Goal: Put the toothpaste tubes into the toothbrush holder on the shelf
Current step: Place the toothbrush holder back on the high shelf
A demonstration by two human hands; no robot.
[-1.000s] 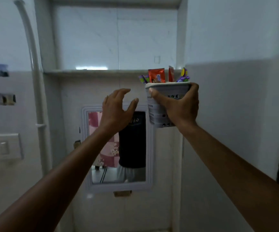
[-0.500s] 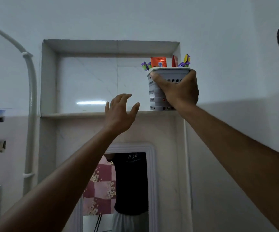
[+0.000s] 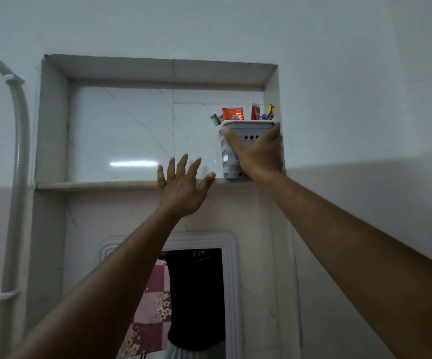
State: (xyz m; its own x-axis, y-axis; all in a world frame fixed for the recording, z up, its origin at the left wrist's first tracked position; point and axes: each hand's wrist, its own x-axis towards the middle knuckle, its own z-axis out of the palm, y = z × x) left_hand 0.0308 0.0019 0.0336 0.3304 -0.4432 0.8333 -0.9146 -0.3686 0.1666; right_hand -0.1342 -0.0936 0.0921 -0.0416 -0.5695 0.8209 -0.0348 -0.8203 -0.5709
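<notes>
A grey perforated toothbrush holder (image 3: 227,161) stands at the right end of the marble shelf (image 3: 96,185) inside a wall niche. Orange toothpaste tubes (image 3: 232,114) and purple toothbrush ends (image 3: 216,119) stick out of its top. My right hand (image 3: 257,154) is wrapped around the holder's front, thumb near the rim on the left. To the holder's left, my left hand (image 3: 182,185) is raised in front of the shelf edge, fingers spread and holding nothing.
The niche's right wall (image 3: 272,99) is right beside the holder. A white pipe (image 3: 19,151) runs down the left wall. Below the shelf hangs a framed mirror (image 3: 196,301) reflecting a person in a dark shirt.
My right hand has lifted the holder from below the shelf up into the niche and set it at the right end. The left hand rose alongside and spread its fingers.
</notes>
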